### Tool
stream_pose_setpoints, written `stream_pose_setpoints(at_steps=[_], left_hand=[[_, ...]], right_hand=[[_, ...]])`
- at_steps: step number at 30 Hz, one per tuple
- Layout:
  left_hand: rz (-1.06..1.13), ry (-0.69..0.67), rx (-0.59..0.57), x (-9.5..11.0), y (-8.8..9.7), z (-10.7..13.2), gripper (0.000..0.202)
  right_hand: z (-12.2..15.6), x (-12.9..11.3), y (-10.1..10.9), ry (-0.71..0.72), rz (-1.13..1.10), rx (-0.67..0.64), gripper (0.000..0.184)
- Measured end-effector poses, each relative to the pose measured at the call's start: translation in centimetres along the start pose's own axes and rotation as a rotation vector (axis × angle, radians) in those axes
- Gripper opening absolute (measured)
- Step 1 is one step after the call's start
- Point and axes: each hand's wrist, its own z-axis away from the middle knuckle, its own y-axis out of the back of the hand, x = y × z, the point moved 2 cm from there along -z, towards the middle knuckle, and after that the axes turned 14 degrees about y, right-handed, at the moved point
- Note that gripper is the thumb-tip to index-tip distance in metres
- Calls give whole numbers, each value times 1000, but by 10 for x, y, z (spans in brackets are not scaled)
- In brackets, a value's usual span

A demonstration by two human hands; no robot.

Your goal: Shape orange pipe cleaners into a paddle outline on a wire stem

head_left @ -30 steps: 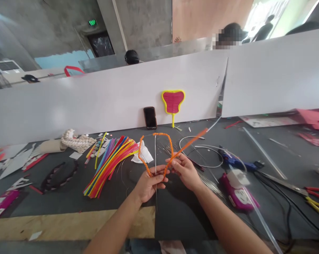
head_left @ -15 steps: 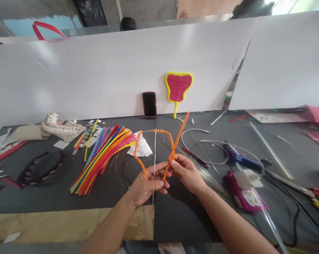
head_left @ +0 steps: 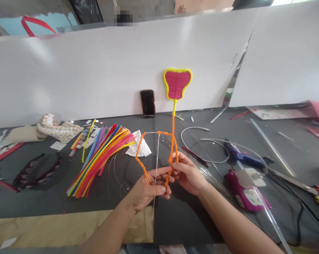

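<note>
Held up over the table is a wire frame wound with twisted orange pipe cleaner, its outline curving in at the sides. A bare stretch of wire shows at the top left, and a straight wire stem runs down its middle. My left hand is closed around the frame's lower part and stem. My right hand pinches the orange pipe cleaner against the frame's right side, its loose end pointing upward. Behind stands a finished pink fan with yellow edging, leaning on the white board.
A bundle of coloured pipe cleaners lies left of my hands. To the right are loose wires, a blue glue gun, a magenta power socket and scissors. A phone leans on the white board.
The loose end of the orange pipe cleaner has swung left, from slanting right to nearly upright. Both hands keep their grip, and the view has shifted slightly.
</note>
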Motion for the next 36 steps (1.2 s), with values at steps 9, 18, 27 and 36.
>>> stream_pose_setpoints(at_steps=[9,18,27,36], left_hand=[[-249,-1,-153,20,-1,23,70],[36,102,45,7,7,0,25],[87,183,164,7,7,-3,23],[53,221,244,4,7,-7,18]], right_hand=[[-1,-4,2,-11,28,-4,16],[6,9,-4,-42,107,-184,19],[4,9,0,72,363,-89,25],[5,1,-2,167,495,-165,13]])
